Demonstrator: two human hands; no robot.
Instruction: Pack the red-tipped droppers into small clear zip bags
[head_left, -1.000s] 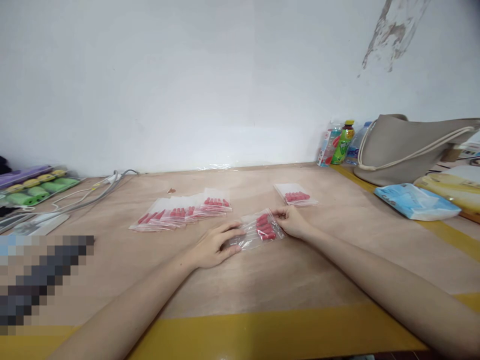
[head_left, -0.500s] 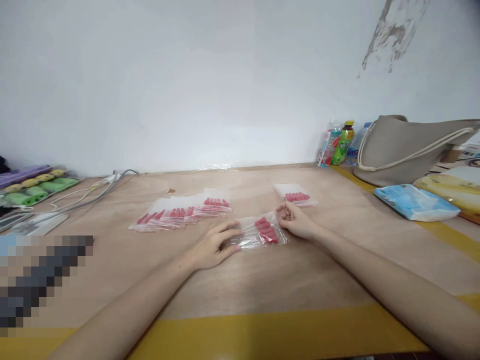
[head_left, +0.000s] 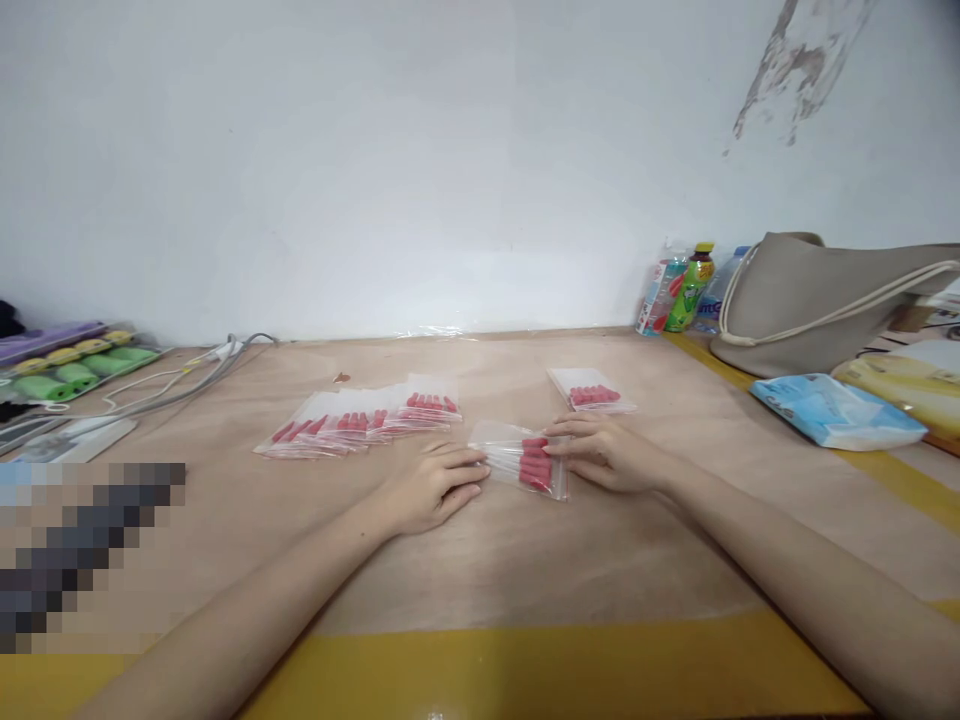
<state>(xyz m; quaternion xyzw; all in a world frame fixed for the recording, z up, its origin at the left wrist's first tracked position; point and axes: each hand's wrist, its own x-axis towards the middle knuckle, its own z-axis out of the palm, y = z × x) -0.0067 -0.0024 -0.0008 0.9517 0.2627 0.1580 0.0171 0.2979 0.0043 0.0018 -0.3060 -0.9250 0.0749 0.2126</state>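
- The clear bag [head_left: 517,462] of red pieces has swung round and now lies flat on the desk [head_left: 525,570], between both hands.
- The right hand [head_left: 609,456] has uncurled: its fingers are stretched flat on the bag, gripping nothing.
- The left hand [head_left: 431,490] lies flat, fingertips touching the bag's edge.

Table [head_left: 525,570]: clear bag [head_left: 517,460], bag row [head_left: 352,425], 3 bottles [head_left: 686,290], beige tote [head_left: 825,300], blue pack [head_left: 832,412].

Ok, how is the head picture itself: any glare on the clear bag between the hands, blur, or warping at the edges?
Head view: soft, even light, only faint shadows under the left hand and right hand; the clear bag shows a slight sheen, its red pieces readable; fine detail is soft; the picture looks stretched toward the lower corners; a pixelated block covers the lower left.
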